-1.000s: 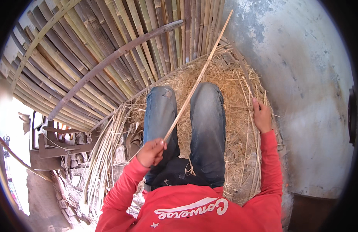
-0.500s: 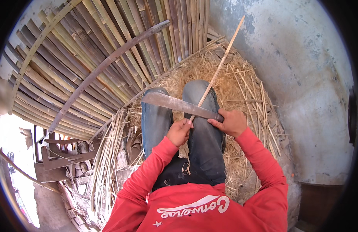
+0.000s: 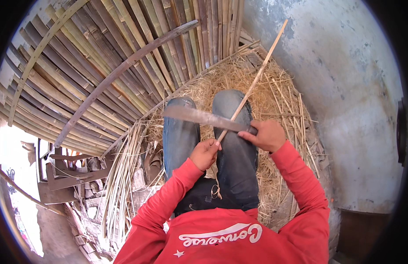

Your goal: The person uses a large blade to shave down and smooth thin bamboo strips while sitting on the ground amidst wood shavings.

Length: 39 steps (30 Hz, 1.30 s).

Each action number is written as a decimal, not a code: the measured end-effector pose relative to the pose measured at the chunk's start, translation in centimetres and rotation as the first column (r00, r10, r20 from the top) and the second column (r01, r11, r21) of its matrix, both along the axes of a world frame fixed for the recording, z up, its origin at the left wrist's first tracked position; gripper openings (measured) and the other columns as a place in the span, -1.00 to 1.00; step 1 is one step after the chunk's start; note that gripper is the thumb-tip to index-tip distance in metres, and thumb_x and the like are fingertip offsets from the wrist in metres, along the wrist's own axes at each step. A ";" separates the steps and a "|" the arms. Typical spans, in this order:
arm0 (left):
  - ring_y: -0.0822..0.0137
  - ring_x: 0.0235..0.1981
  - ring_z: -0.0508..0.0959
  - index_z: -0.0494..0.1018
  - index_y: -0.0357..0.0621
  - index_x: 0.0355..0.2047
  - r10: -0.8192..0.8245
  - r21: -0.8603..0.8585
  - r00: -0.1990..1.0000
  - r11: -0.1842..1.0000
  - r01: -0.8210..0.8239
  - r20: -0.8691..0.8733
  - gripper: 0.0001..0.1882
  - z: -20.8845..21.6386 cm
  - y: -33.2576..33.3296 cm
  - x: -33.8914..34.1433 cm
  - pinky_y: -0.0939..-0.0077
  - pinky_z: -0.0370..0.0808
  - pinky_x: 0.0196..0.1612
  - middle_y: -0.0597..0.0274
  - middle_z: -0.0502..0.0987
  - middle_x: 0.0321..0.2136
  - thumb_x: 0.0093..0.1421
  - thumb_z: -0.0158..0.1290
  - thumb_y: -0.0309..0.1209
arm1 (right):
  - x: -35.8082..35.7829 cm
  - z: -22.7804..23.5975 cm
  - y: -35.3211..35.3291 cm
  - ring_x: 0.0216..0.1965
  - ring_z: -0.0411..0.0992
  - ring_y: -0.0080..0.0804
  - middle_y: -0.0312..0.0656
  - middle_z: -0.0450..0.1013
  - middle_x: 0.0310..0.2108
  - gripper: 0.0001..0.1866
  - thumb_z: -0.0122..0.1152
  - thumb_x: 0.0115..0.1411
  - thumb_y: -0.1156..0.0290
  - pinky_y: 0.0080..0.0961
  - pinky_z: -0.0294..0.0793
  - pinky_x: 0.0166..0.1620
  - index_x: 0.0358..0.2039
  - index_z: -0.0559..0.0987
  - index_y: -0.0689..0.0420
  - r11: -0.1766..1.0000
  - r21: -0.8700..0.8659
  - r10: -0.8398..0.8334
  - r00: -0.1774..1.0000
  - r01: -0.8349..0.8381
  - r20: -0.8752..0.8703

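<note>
Head: left grip (image 3: 204, 154) clamped on slim bamboo strip (image 3: 257, 75), right grip (image 3: 269, 135) on flat metal knife (image 3: 199, 117)

Our way straight ahead is barred by the machete (image 3: 197, 118), whose blade reaches left from our right hand (image 3: 269, 135) above both jeans-clad thighs (image 3: 234, 163). The bamboo strip (image 3: 262, 70) crosses it, slanting from our left hand (image 3: 204, 154) toward the wall (image 3: 345, 114) and blocking a sideways pass beyond the knees. We have a narrow gap between the blade's tip and the slatted bamboo panel (image 3: 166, 70). Wider room lies above the shavings (image 3: 274, 163) between our right hand and the wall, with thin loose strips underneath.
</note>
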<state>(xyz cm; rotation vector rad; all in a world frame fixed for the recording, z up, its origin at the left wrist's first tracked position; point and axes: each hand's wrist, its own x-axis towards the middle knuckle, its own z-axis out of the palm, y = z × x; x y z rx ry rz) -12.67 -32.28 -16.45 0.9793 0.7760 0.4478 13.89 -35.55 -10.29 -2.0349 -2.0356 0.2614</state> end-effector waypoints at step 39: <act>0.61 -0.76 0.07 0.41 -0.12 -0.17 0.001 -0.046 1.000 0.999 -0.002 -0.015 -0.74 0.5 1.3 -1.0 0.60 0.00 -0.71 0.50 0.16 -0.66 0.53 -0.12 -0.21 | 3.6 -0.4 2.6 -0.56 0.52 0.11 0.05 0.50 -0.64 -0.24 0.09 0.24 -0.39 -0.08 0.51 -0.40 -0.46 0.63 0.19 0.986 -0.022 -0.168 0.959 0.167 -0.230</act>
